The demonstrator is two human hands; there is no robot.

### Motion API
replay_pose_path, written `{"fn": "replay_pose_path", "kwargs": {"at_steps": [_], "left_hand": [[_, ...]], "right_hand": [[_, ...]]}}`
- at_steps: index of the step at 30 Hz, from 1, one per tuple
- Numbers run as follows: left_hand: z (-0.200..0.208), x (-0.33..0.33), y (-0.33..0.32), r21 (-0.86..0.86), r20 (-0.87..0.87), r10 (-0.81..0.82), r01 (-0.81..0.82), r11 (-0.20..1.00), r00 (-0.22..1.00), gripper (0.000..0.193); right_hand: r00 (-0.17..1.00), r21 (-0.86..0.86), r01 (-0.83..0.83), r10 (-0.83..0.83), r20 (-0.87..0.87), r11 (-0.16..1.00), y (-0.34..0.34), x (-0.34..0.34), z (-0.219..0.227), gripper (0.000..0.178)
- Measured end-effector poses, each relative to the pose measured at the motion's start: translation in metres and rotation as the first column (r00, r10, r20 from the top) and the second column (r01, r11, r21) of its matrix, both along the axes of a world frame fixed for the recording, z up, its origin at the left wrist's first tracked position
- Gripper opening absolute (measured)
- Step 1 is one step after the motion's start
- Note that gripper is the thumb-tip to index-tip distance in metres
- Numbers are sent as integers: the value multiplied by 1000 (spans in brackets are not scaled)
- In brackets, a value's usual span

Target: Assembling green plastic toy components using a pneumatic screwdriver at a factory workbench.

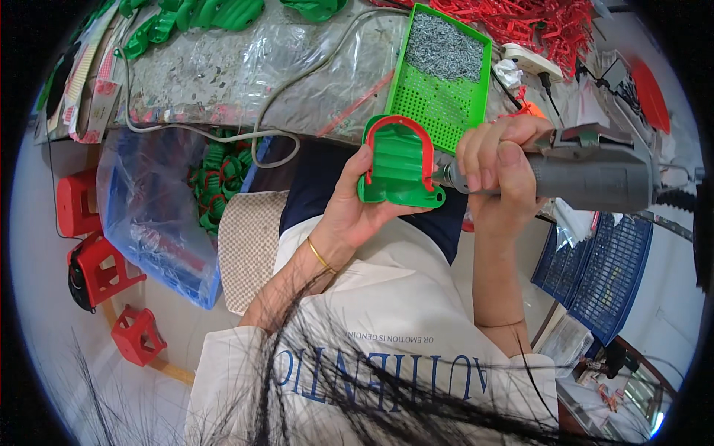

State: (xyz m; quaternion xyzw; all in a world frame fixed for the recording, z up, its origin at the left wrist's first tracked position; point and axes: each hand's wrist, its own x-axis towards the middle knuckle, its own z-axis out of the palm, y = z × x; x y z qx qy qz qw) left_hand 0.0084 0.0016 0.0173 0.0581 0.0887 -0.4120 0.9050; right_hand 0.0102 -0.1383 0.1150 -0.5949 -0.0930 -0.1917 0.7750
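My left hand (343,204) is closed round a green plastic scoop-like part (398,167), thumb on its left side and fingers underneath. A red plastic arched handle (401,121) curves over the far end of this part. My right hand (502,167) wraps round a grey electric screwdriver (595,180), which lies sideways and points left. Its tip meets the lower right end of the red handle; whether a screw sits there I cannot tell. Just beyond my hands is a bright green perforated tray (439,115) with a heap of small silver screws (444,48) at its far end.
Green parts (216,11) and a pile of red plastic pieces (513,22) lie at the table's far side. A cable (271,104) loops over its front edge. At left, a lined blue crate (201,293) holds green-and-red pieces, near red stools (137,334). Blue baskets (610,275) stand right.
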Motion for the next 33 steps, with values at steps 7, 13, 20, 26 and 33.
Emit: {"fn": "replay_pose_path", "kwargs": {"at_steps": [7, 13, 20, 26, 33], "left_hand": [[9, -1, -4, 157, 1, -17, 17, 987, 1000, 61], [9, -9, -18, 96, 57, -261, 255, 962, 964, 71], [-9, -4, -20, -56, -6, -243, 242, 969, 970, 66], [-10, 0, -20, -34, -39, -236, 234, 972, 971, 67], [-12, 0, -17, -40, -31, -233, 231, 972, 972, 67]], "right_hand": [[994, 3, -90, 90, -62, 996, -16, 3, 11, 20], [993, 7, 111, -111, -31, 994, -38, 49, 2, 17], [966, -43, 249, -252, -61, 967, -41, 87, -51, 12], [962, -64, 255, -260, -82, 965, -42, 95, -66, 11], [961, -95, 258, -265, -79, 962, -40, 96, -72, 11]]}}
